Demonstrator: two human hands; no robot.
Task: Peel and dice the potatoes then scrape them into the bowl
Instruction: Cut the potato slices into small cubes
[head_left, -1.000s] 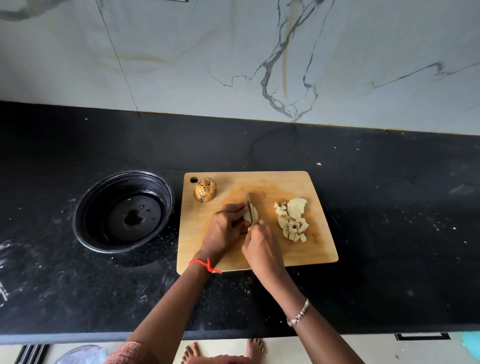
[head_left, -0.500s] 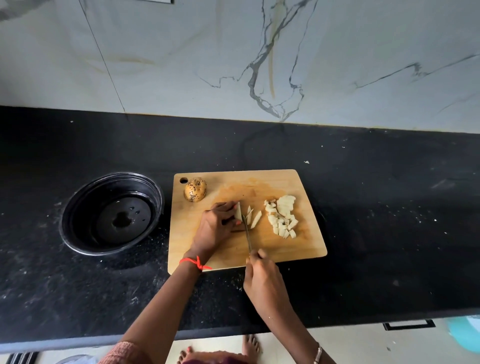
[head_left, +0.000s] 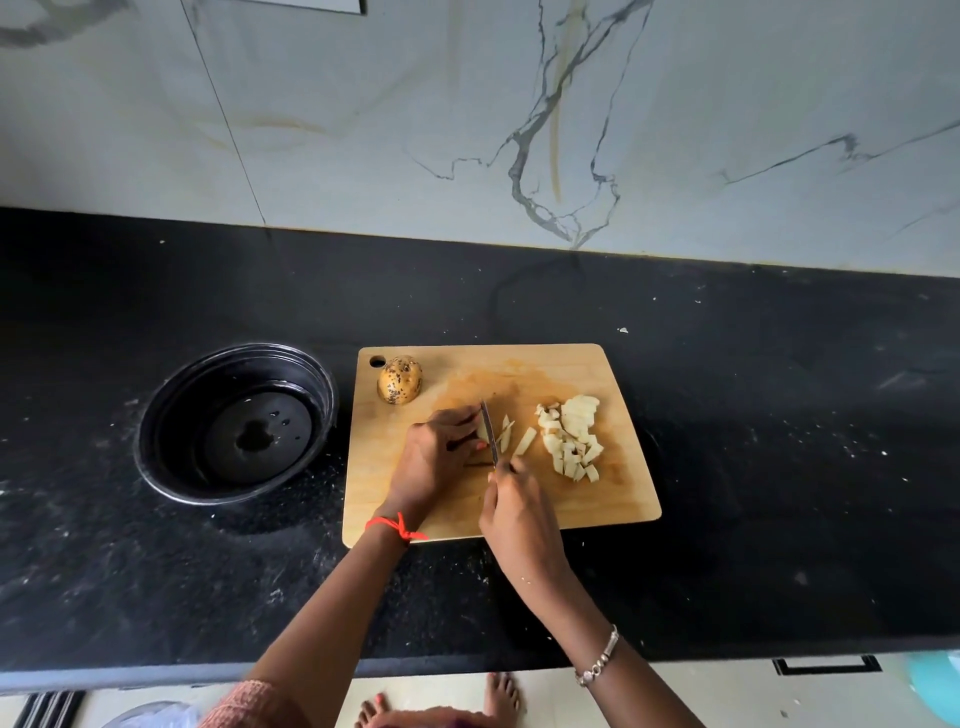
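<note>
Carefully, our left hand (head_left: 436, 452) curls its fingers on the potato piece (head_left: 483, 432), our right hand (head_left: 519, 514) grips the knife (head_left: 489, 428); we slice evenly, fingertips tucked.

My left hand (head_left: 439, 457) curls its fingers downward, pinching; my right hand (head_left: 519, 512) grips tightly, wrist angled inward.

The board (head_left: 613, 499) under the left hand (head_left: 436, 457) is pale tan wood, stained orange-brown just beyond it. Farther beyond, the whole potato (head_left: 399, 380) is golden-brown with dark speckles. The diced pieces (head_left: 571, 436) right of the right hand (head_left: 519, 512) are creamy white. Left of the left hand the bowl (head_left: 174, 410) is glossy black, on a black counter (head_left: 779, 467) flecked white. The wall (head_left: 363, 130) is white marble, grey-veined.
</note>
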